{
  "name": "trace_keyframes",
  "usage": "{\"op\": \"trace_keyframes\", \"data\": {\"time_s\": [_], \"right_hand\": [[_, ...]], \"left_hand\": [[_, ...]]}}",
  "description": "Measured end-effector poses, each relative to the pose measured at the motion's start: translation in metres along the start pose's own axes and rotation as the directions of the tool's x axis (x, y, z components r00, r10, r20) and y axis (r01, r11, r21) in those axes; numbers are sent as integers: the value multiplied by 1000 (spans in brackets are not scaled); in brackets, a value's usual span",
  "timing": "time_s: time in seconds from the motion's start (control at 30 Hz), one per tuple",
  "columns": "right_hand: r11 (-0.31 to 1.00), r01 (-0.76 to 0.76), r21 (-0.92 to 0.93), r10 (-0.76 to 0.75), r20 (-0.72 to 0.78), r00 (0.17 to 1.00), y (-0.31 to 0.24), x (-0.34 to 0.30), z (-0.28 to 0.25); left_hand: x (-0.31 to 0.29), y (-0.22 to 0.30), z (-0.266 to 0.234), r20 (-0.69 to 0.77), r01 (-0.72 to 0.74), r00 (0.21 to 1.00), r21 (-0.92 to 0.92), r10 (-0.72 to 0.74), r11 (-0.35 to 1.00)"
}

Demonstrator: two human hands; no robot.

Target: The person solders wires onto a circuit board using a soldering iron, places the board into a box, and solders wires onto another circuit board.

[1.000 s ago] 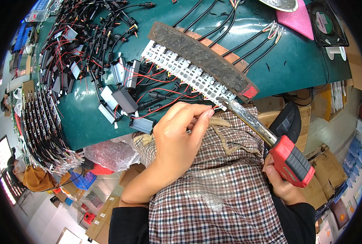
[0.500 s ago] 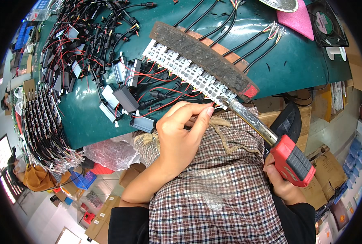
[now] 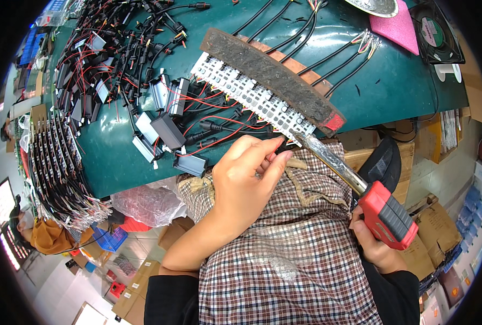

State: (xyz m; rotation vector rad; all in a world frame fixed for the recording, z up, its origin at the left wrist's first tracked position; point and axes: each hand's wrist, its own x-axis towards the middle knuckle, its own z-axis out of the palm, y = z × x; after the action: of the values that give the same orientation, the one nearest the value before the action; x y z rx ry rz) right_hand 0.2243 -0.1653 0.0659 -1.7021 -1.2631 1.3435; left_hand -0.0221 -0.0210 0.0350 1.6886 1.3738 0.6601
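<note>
A row of white connector pieces (image 3: 251,93) with red and black wires along its near side slants across the table's front edge. At its near right end sits the tip of a soldering iron (image 3: 335,163) with a metal barrel and a red-and-black handle. My right hand (image 3: 379,246) is closed around the handle from below, its fingers partly hidden. My left hand (image 3: 246,176) is curled beside the same end of the row. Its index fingertip is by the wire ends, with the thumb tip a little below; what the fingers hold is hidden.
Behind the row lies a dark, worn bar (image 3: 268,78) with a red end. Grey metal-cased modules (image 3: 167,131) with wires lie to the left, near a tangle of black cables (image 3: 149,32). A pink sponge (image 3: 395,30) and a fan (image 3: 438,32) are at the far right.
My left thumb has slid down and right, apart from the index fingertip, and the hand has shifted slightly right. The soldering iron's handle has moved slightly left; its tip stays at the row's end.
</note>
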Motion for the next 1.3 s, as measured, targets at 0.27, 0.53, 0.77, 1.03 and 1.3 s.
{"op": "trace_keyframes", "data": {"time_s": [0.27, 0.53, 0.77, 1.03, 1.3], "right_hand": [[1000, -14, 7, 14, 2, 1000, 2, -1, 0], [1000, 16, -23, -15, 50, 999, 0, 4, 0], [999, 23, -31, -21, 41, 999, 1, 5, 2], [998, 46, -43, -45, 39, 998, -1, 3, -1], [998, 29, -60, -28, 3, 1000, 2, -3, 0]], "left_hand": [[2, 2, -1, 3, -51, 999, 90, 50, 995], [3, 4, -3, 12, -48, 999, 117, 47, 992], [4, 3, -4, 19, -53, 999, 124, 51, 991], [6, 6, -6, 41, -46, 998, 155, 40, 987], [8, 7, -8, 53, -49, 998, 169, 41, 984]]}}
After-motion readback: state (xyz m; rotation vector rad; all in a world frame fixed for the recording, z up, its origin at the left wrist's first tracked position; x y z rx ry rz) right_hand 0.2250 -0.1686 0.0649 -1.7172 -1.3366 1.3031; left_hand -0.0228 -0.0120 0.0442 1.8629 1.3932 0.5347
